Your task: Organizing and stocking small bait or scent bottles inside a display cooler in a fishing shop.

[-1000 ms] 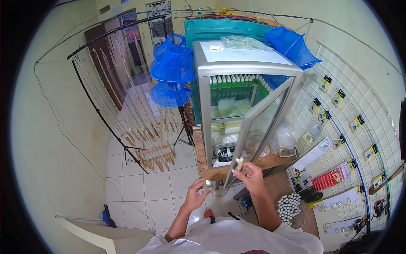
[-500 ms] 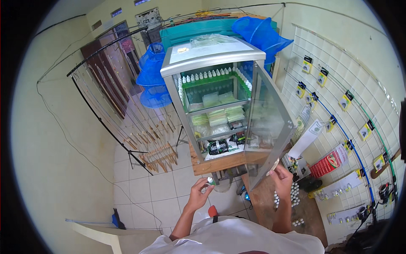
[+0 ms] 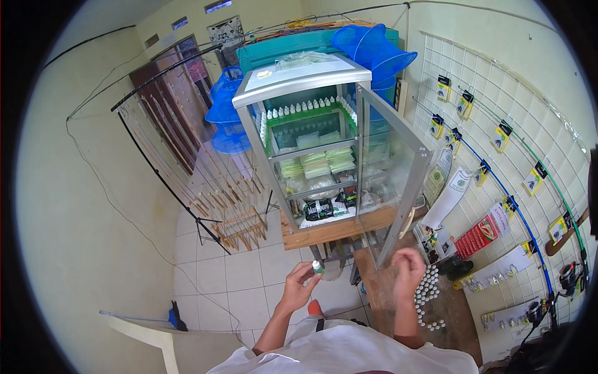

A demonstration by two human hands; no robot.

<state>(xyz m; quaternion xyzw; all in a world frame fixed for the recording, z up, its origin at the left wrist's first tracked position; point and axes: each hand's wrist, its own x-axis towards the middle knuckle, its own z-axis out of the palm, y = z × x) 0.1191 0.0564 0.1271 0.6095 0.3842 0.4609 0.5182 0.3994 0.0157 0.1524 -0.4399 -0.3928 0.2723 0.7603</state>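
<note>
My left hand (image 3: 298, 288) grips a small green-labelled dropper bottle (image 3: 318, 267) with a white cap, pinched between thumb and fingers. It is below the front of a glass display cabinet (image 3: 302, 86). Loosely curled and holding nothing visible, my right hand (image 3: 408, 274) hovers below the pale handle (image 3: 407, 220) of the cabinet's glass door (image 3: 393, 168), apart from it. That door stands swung out to the right. White-capped bottles (image 3: 305, 108) line the cabinet's upper level, with pale green packets (image 3: 316, 163) on the shelf below.
More small bottles (image 3: 428, 287) stand grouped on a wooden table (image 3: 458, 318) at the right. A white wire grid (image 3: 473, 143) with hanging packets covers the right wall. Blue nets (image 3: 227, 115) hang beside the cabinet, and a rod rack (image 3: 168, 181) stands at left.
My right hand has let go of the door handle and dropped slightly below it. The left hand still holds the bottle. The view has shifted a little, showing more of the bottles on the table.
</note>
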